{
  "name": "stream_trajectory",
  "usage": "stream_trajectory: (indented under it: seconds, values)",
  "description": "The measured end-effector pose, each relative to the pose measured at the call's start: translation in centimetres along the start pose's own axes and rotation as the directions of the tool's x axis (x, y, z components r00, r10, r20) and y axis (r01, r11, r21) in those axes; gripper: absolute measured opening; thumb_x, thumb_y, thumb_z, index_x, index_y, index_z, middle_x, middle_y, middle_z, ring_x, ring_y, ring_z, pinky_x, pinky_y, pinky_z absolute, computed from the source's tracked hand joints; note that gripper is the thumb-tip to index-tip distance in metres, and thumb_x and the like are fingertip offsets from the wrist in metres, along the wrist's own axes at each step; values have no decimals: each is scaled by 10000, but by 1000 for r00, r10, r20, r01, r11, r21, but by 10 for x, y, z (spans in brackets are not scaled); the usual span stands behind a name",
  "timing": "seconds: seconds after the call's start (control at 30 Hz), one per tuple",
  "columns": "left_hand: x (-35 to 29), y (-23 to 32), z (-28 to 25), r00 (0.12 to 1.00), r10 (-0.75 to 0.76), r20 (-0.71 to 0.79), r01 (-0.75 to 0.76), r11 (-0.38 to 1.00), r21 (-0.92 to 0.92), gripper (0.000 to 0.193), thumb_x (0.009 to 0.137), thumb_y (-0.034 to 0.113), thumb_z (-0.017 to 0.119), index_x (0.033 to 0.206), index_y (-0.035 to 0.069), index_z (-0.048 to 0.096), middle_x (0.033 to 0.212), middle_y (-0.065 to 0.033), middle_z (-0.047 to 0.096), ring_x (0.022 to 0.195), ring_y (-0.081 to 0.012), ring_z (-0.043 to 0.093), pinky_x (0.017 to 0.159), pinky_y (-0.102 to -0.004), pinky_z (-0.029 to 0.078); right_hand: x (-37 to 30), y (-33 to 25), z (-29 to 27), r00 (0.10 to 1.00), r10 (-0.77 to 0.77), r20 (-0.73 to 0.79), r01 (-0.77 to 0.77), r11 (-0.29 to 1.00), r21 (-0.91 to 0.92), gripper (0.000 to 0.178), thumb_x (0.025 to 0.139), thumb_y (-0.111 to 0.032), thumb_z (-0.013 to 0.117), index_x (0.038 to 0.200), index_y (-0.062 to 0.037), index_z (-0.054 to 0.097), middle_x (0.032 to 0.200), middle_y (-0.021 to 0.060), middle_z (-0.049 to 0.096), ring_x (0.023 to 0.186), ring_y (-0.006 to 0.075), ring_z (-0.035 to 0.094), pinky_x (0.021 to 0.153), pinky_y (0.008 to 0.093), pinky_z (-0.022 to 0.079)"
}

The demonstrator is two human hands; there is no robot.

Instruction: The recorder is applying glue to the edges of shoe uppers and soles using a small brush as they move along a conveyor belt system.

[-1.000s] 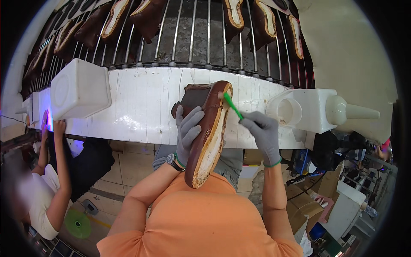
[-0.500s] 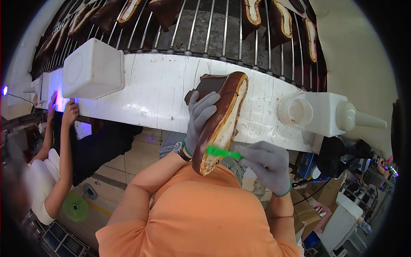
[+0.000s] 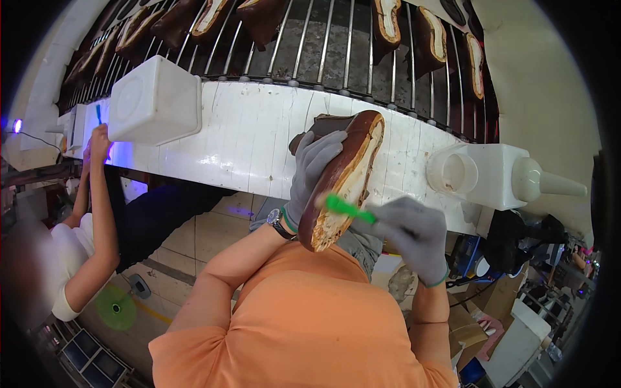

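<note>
A dark brown leather boot upper (image 3: 334,169), pulled over a last, is held slantwise above the bench edge with its pale, unsoled bottom facing up and to the right. Gloved in grey, my left hand (image 3: 314,169) is closed around its side, with part of the fingers hidden behind it. In my grey-gloved right hand (image 3: 414,234) is a green-handled brush (image 3: 351,209), whose tip is at the border of the boot bottom nearer me. Whether the bristles touch the leather cannot be made out.
The white bench (image 3: 239,139) holds a white square container (image 3: 155,103) at left. On the right lie a white nozzled bottle (image 3: 511,176) and a round white cup (image 3: 454,172). Beyond, a roller conveyor (image 3: 323,48) carries several boot uppers (image 3: 432,42). Another person's hand (image 3: 98,142) works at far left.
The brush has moved up along the boot's near border, away from its lower end. My view has shifted slightly. At left, the other person's hands have moved, and a blue-green tool shows there.
</note>
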State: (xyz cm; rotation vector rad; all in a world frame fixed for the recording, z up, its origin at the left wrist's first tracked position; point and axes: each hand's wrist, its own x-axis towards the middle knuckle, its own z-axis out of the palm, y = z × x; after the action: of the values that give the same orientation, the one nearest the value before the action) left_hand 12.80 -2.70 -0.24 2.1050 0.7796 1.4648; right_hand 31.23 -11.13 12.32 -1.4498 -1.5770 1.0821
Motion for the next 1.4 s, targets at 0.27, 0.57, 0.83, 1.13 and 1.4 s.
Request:
stream_trajectory:
  seconds: [0.27, 0.57, 0.83, 1.13, 1.4]
  values:
    - [-1, 9, -1, 935, -338, 104, 350, 928, -130, 848, 722, 174, 840, 1415, 25, 375, 1400, -195, 477, 1278, -347, 477, 1101, -546, 290, 8, 9, -2, 879, 345, -330, -305, 937, 169, 156, 832, -11, 676, 966, 6, 753, 738, 3, 623, 638, 42, 498, 573, 213, 395]
    - [9, 16, 7, 922, -361, 138, 381, 909, -171, 777, 743, 188, 812, 1392, 35, 414, 1392, -157, 484, 1242, -327, 494, 1070, -491, 337, -10, -13, 0, 982, 175, -74, -162, 975, 150, 221, 805, -11, 714, 1022, 7, 750, 736, 43, 650, 629, 71, 545, 574, 220, 413]
    - [29, 22, -5, 954, -251, 165, 287, 924, -253, 715, 740, 179, 800, 1366, 51, 478, 1339, -106, 527, 1159, -300, 551, 1026, -424, 388, 2, -20, -14, 982, 52, -183, -66, 995, -70, 235, 813, -12, 710, 1042, -41, 756, 749, 49, 649, 616, 79, 541, 557, 233, 403]
    - [49, 45, -41, 753, -334, 567, 580, 743, -333, 829, 778, 116, 806, 1464, 31, 348, 1401, -152, 496, 1276, -271, 526, 1087, -394, 439, 5, -33, -26, 966, -237, -104, 214, 958, -192, 304, 737, -45, 794, 1037, -69, 754, 804, 84, 682, 623, 166, 628, 558, 262, 462]
    - [84, 38, -52, 561, -264, 784, 729, 607, -317, 863, 667, 186, 889, 1404, 56, 458, 1332, -111, 574, 1216, -246, 570, 1040, -371, 455, 23, -39, -43, 928, -365, -76, 309, 866, -392, 304, 731, -68, 793, 1029, -104, 750, 829, 68, 696, 680, 206, 659, 583, 299, 498]
